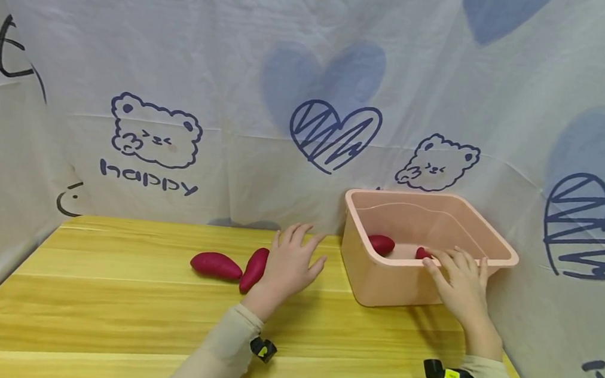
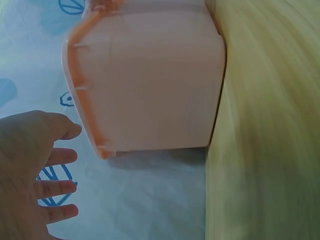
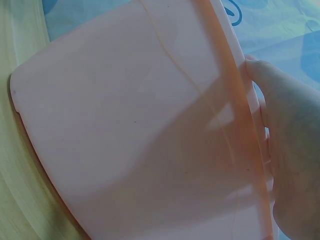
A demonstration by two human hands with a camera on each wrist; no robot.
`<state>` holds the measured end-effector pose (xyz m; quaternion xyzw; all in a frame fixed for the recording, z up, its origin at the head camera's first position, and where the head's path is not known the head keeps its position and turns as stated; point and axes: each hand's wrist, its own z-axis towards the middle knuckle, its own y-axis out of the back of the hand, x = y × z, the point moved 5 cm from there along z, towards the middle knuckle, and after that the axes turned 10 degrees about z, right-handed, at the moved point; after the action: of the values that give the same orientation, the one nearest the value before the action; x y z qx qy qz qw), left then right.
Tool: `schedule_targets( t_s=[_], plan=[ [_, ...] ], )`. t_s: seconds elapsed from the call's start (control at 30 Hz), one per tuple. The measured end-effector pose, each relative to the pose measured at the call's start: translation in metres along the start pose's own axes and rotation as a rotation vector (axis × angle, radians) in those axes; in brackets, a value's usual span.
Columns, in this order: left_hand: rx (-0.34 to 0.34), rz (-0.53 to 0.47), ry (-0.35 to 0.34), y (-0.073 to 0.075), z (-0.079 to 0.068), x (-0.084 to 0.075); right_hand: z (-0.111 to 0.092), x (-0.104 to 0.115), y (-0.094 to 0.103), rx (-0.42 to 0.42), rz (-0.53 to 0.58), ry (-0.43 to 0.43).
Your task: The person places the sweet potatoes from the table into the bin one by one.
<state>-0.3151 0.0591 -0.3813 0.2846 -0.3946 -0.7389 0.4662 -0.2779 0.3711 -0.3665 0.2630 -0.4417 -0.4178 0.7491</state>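
Two reddish-purple sweet potatoes lie on the table, one (image 1: pixel 216 265) pointing sideways and the other (image 1: pixel 254 270) slanted beside it. My left hand (image 1: pixel 289 263) hovers at the slanted one's right side, partly covering it, fingers spread and holding nothing. In the left wrist view those fingers (image 2: pixel 57 188) are apart from the pink bin. My right hand (image 1: pixel 461 287) reaches over the near rim of the pink bin (image 1: pixel 402 285), its fingers loosely extended inside. Within the bin are a sweet potato (image 1: pixel 381 244) at the left and a red piece (image 1: pixel 423 253) near my right fingertips, mostly hidden.
The bin stands at the right of the wooden table (image 1: pixel 108 316), close to the back. A white printed cloth (image 1: pixel 238 57) hangs behind the table and along both sides. Each wrist wears a small black strap device.
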Motion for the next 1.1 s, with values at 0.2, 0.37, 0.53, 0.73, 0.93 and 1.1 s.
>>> schedule_targets(
  t_s=[0.2, 0.37, 0.53, 0.73, 0.93, 1.1],
  plan=[
    [0.028, 0.013, 0.011, -0.007, -0.002, 0.008, 0.0, 0.0, 0.0, 0.003, -0.004, -0.006],
    [0.087, 0.008, 0.047, -0.016, -0.003, 0.017, 0.0, 0.0, 0.0, 0.005, 0.001, -0.009],
    [0.159, 0.003, 0.103, -0.026, -0.005, 0.029, -0.001, -0.001, -0.001, 0.013, -0.002, -0.013],
    [0.2, -0.009, 0.144, -0.04, -0.006, 0.039, -0.001, 0.001, 0.001, 0.011, 0.001, -0.014],
    [0.257, -0.028, 0.184, -0.051, -0.011, 0.047, -0.001, 0.001, 0.001, 0.01, -0.002, -0.014],
    [0.323, -0.024, 0.223, -0.059, -0.016, 0.054, 0.0, 0.001, 0.0, 0.012, 0.005, -0.012]
  ],
)
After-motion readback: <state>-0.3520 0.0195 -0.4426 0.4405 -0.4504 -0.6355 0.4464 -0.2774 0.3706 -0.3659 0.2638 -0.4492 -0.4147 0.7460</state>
